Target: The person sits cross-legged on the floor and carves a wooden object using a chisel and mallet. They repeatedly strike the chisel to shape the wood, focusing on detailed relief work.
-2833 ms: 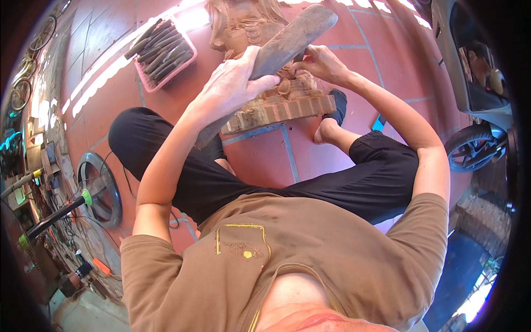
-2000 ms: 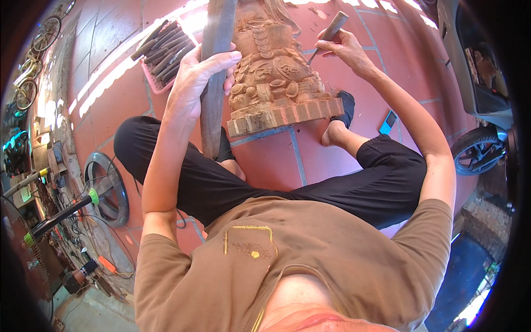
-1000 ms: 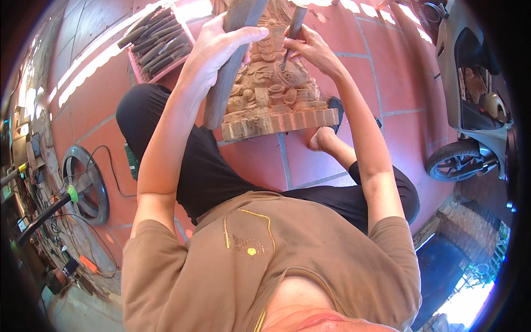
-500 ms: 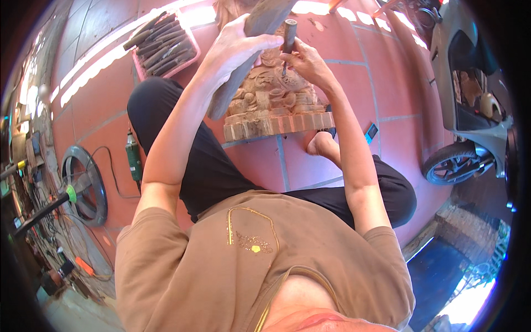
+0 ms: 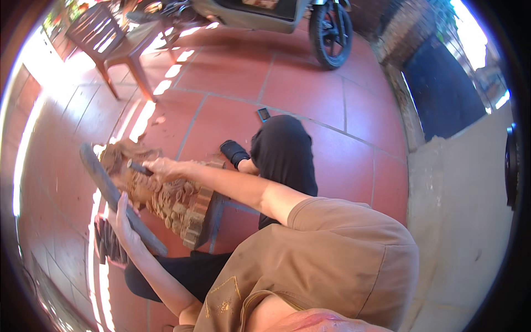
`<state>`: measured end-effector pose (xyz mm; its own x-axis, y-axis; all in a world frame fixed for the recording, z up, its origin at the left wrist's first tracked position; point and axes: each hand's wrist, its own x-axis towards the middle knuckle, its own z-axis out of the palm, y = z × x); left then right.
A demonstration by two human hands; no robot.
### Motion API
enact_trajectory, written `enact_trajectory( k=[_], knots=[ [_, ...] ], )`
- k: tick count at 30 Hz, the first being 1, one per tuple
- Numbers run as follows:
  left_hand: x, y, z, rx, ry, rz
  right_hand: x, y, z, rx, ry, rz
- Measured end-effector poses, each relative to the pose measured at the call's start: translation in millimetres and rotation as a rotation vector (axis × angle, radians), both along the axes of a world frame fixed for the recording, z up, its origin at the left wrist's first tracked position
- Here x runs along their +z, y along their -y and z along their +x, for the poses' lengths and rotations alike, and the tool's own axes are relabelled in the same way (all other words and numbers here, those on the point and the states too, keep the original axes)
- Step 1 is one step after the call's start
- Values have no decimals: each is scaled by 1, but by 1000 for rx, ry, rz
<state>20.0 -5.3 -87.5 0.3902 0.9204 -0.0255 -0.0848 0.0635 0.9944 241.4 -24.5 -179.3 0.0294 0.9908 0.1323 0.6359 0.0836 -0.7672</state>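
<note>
Where dark sticks (image 5: 110,240) lie at the left, partly hidden, the left hand (image 5: 120,220) has its grip wrapped on a long wooden bar (image 5: 101,176), which slants past the wood carving (image 5: 174,203). Next comes the right hand (image 5: 161,169), its grip closed around a short round handle (image 5: 139,167) over the carving; whether the tool's tip touches the wood cannot be told. The carving is on the red tiled floor (image 5: 343,166), before the person's bent legs. Farther right lie a phone (image 5: 263,114) and, beyond it, a motorbike wheel (image 5: 331,36).
</note>
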Motion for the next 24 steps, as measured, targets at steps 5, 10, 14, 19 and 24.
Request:
enact_trajectory(
  k=[5,10,14,19,24],
  knots=[
    [-5,-4,2,24,-84,12,0,-6,-14,0,-50,27],
    [15,10,-1,-69,-392,64,13,13,-16,0,-25,24],
    [16,26,0,-77,-469,143,0,6,-11,-16,-81,40],
    [21,25,-4,12,-324,104,23,15,-15,68,-144,40],
    [33,35,2,-20,-429,115,22,14,-17,4,-45,-16]
  ],
)
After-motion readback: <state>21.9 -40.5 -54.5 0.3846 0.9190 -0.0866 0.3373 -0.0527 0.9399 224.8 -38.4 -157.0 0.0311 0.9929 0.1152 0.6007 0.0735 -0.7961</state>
